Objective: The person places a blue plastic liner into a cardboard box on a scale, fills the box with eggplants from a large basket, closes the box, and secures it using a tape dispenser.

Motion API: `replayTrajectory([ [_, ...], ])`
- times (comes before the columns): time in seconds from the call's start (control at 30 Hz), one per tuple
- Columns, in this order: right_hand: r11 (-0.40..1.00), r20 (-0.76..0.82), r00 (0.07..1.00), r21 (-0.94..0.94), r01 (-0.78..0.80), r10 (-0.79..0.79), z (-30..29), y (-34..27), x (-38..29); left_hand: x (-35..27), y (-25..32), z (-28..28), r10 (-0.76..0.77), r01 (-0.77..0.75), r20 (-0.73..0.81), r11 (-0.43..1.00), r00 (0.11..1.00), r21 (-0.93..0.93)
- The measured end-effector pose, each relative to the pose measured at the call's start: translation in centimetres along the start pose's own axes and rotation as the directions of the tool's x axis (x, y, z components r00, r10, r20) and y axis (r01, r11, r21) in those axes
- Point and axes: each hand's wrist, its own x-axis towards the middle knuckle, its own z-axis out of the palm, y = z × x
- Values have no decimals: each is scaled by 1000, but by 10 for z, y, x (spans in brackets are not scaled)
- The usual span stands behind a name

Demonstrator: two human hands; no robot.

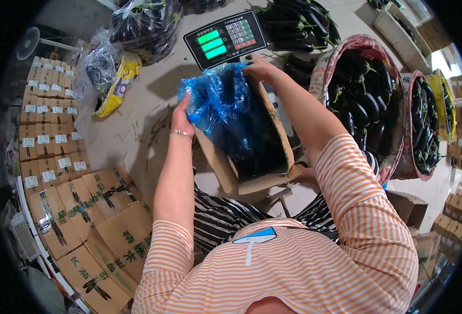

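Observation:
An open cardboard box [278, 125] stands tilted in front of me, lined with a blue plastic bag [223, 98]. Dark, glossy contents, apparently eggplants [254, 153], show inside it, partly under the film. My left hand [182, 115] holds the box's left side, its thumb over the liner; the other fingers are largely hidden. At the far right corner, my right hand [260, 68] grips the liner by the box edge, close below the scale display. That digital scale display [227, 39] has lit green screens and a keypad.
Eggplants [297, 23] lie piled beyond the scale. Large sacks of eggplants [362, 94] line the right side. Bagged eggplants [146, 27] and a yellow bag [121, 84] are at the far left. Stacked cardboard boxes [113, 231] fill the left; a fan [28, 43] stands behind.

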Motion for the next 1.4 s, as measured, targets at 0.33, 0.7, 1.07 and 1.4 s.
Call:
replayTrajectory([
  [0.33, 633, -106, 706, -548, 547, -700, 28, -10, -84, -27, -40, 62, 757, -314, 202, 6, 622, 949],
  [0.7, 889, -439, 774, -248, 385, -457, 2, -58, -150, -76, -28, 68, 805, -498, 271, 35, 528, 866],
  [1.07, 533, 186, 877, -732, 424, -443, 67, 36, -249, -134, -140, 27, -55, -439, 462, -423, 885, 793],
  [1.4, 678, 199, 893, -590, 439, -404, 8, -39, -323, -188, -88, 90, -387, -501, 324, -584, 864, 639],
])
